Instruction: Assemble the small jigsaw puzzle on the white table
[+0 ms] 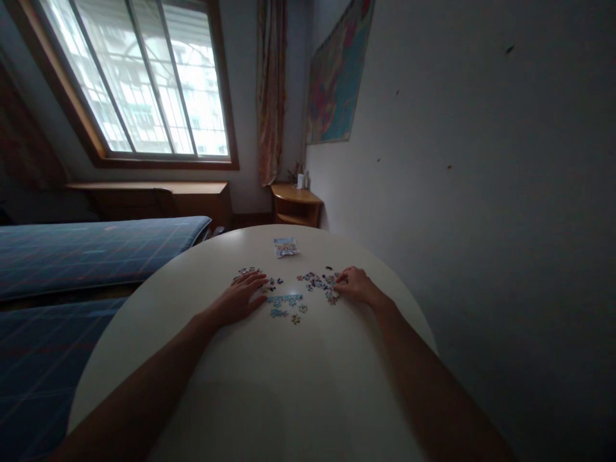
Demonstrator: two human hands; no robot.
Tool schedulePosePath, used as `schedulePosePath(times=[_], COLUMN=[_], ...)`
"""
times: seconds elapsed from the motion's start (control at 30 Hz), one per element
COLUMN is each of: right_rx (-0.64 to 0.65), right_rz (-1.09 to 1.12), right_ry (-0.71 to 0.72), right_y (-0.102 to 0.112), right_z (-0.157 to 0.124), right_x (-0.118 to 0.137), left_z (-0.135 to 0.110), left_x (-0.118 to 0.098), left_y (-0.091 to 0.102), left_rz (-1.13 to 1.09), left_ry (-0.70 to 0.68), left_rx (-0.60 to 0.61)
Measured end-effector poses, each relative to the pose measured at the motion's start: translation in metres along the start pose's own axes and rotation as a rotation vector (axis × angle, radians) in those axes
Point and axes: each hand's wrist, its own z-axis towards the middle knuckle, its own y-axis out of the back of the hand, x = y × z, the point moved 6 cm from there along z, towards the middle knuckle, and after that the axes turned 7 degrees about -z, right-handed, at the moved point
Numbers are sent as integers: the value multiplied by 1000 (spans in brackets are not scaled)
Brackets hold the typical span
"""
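Several small jigsaw pieces lie scattered near the far side of a round white table. My left hand rests flat on the table with its fingers stretched out beside the left pieces, a few joined blue ones just to its right. My right hand sits at the right end of the scatter, fingers curled and pinched on a piece I cannot make out clearly. A small printed picture card lies farther away on the table.
A bed with a blue checked cover runs along the left. A wooden desk and a corner shelf stand under the window. The wall on the right is close to the table and carries a map.
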Motion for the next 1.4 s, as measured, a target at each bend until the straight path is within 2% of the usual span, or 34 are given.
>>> schedulePosePath(times=[0.17,0.33,0.5,0.63,0.77,0.9,1.0,1.1,1.3,1.4], right_rx=[91,69,46,36,48,94,84,83,181,184], right_rz=[-52,3,169,367,609,810,752,653,627,557], right_ry=[-47,0,105,218,204,223,240,279,378,354], right_y=[0,-2,-1,2,-8,-22,-26,-25,-28,-31], right_z=[-3,-4,-4,-9,-19,-31,-37,-38,-35,-33], right_x=[5,8,15,43,83,120,131,131,123,118], left_z=[1,0,2,9,15,19,21,22,18,12], left_x=[-1,-2,-10,-29,-50,-58,-58,-56,-61,-61], left_y=[-1,2,9,19,17,11,9,7,7,9], left_rz=[-6,-26,-75,-166,-293,-490,-630,-648,-488,-352], left_ry=[-19,-19,2,48,110,159,180,207,179,87], left_rx=[2,-5,-47,-147,-156,-158,-138,-92,31,81])
